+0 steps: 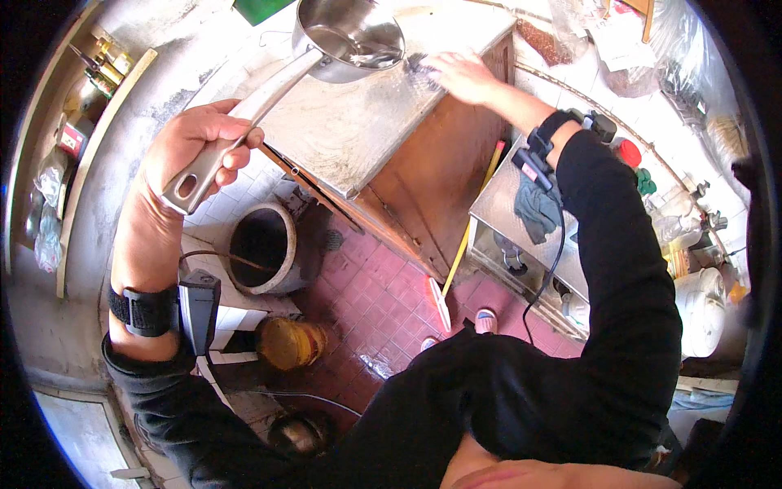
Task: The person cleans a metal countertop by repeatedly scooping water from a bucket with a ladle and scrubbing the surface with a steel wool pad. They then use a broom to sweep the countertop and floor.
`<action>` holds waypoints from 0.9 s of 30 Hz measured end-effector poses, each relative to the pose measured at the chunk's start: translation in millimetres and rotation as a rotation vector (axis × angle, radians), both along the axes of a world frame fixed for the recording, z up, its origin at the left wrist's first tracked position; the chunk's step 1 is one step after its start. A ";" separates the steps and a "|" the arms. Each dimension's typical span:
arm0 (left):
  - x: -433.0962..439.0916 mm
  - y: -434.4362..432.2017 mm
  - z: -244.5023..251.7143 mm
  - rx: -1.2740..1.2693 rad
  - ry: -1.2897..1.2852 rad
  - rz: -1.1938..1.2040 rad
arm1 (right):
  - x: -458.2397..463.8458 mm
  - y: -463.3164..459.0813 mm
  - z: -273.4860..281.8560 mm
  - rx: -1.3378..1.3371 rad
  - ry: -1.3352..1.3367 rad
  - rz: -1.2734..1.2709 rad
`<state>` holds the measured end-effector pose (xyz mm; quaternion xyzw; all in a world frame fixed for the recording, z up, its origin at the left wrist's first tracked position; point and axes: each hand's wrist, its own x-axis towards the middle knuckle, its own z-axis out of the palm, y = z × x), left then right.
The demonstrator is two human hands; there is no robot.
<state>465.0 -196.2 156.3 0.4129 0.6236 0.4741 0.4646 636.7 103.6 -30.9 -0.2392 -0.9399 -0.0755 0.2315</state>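
Note:
My left hand (208, 143) grips the long handle of a stainless steel saucepan (348, 70), held up over a pale, smeared worktop (342, 131). Shiny utensils or pieces of metal (376, 56) lie inside the pan; their exact kind is unclear. At the worktop's right side, my right hand (461, 76) reaches out flat with its fingers over a dark, fuzzy scouring pad (421, 70), pressed to the surface. Glare washes out the fingers, and part of the pad is hidden beneath them. Swirled wet marks cover the worktop.
Below the worktop is a brown wooden cabinet side (415, 195). A yellow-handled broom (461, 253) leans there beside a metal stand (489, 202) with a grey-blue cloth (537, 208). To the left stand a large round vessel (290, 244) and a yellow bucket (293, 343) on red tiles.

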 end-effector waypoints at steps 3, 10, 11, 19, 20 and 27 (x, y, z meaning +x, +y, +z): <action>3.2 -0.7 -1.7 -0.011 -0.002 0.002 | -1.1 -7.7 -5.9 -0.018 0.042 0.282; 6.2 -11.3 -2.8 -0.025 -0.006 -0.001 | 5.7 -11.0 -4.6 0.112 0.051 0.123; 6.4 -11.7 -2.9 -0.023 0.001 0.020 | 5.5 -10.6 -4.6 0.089 -0.019 0.161; 9.3 -13.1 -1.3 -0.030 0.085 0.028 | 0.7 -17.9 -10.1 0.052 0.083 0.074; 8.7 -12.9 -0.9 -0.033 0.089 0.031 | 1.1 -17.8 -10.0 0.043 0.020 0.139; 0.3 -12.1 -2.0 -0.045 0.043 -0.025 | 1.3 -24.5 -5.0 0.054 0.025 0.273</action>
